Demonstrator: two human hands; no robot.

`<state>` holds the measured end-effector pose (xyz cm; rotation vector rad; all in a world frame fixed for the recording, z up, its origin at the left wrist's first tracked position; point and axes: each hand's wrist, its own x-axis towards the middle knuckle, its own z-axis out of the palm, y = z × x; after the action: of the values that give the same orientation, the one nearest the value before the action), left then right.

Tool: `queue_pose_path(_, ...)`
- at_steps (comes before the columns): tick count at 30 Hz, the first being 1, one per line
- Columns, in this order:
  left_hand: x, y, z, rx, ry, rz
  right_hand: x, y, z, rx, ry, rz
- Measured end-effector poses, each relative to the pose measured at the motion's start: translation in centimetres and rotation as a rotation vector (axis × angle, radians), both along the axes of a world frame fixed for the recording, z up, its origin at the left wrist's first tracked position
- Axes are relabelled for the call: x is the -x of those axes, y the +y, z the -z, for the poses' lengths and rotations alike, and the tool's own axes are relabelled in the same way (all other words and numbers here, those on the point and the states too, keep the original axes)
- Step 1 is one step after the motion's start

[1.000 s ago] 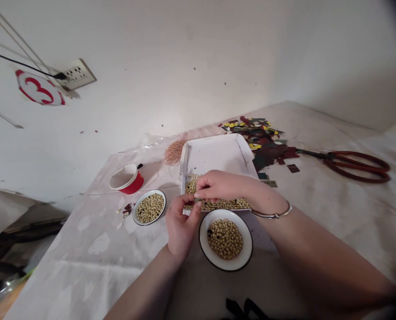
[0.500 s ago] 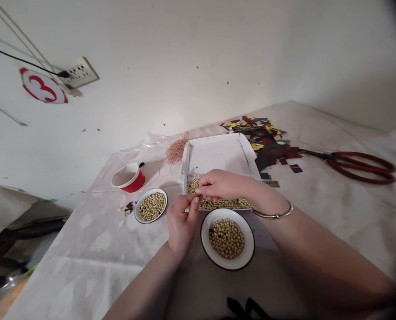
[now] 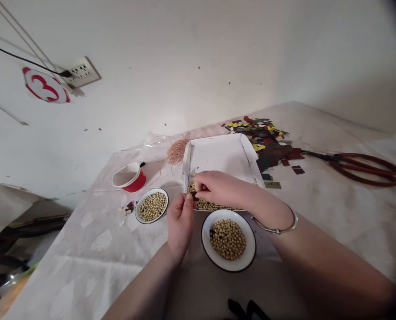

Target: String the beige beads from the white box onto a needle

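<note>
Beans [image 3: 214,205], pale and round, heaped along the near edge of a white cardboard tray [image 3: 218,153], far part of the tray bare. Right hand [image 3: 218,187] over that near edge, fingers curled together and pinched at the tip; pinched item too small to tell. Left hand [image 3: 180,220] just beside it, below and to the left, thumb and fingers drawn together on a small dark scrap [image 3: 193,194], fingertips of both hands nearly touching. One metal bangle [image 3: 278,229] on the right wrist.

Two white bowls: larger bowl [image 3: 228,262] just in front of the tray, under the right wrist, holding beans with a few dark ones; smaller bowl [image 3: 143,218] to the left, also with beans. One red paper cup [image 3: 131,180] beyond the smaller bowl, near the table's far left edge. One tangle of copper-coloured thread [image 3: 176,151] touching the tray's far left corner. One pile of coloured paper scraps [image 3: 261,133] beside the tray's right wall. One pair of red-handled scissors [image 3: 361,166] well apart on the right.

Open cloth-covered table [image 3: 334,209] to the right of the forearm and on the near left. White wall close behind, bearing one socket [image 3: 80,71] and one red numeral sign [image 3: 46,86].
</note>
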<state>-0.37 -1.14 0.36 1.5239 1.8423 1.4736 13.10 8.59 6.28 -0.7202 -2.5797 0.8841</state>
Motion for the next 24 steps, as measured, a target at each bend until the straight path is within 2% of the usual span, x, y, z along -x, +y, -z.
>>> queue_pose_path(6,0.1,0.0,0.2,-0.016,-0.024,0.008,0.5,-0.3,0.0,-0.029,0.007,-0.005)
queue_pose_path(14,-0.2,-0.1,0.3,-0.056,-0.085,0.152,-0.3,0.9,0.6,0.202,0.012,-0.121)
queue_pose_path(19,-0.2,0.1,0.3,-0.072,-0.136,0.178,-0.3,0.9,0.5,0.202,-0.054,-0.248)
queue_pose_path(24,0.0,0.1,0.4,-0.052,-0.076,0.17,-0.4,0.7,-0.3,0.264,-0.055,-0.248)
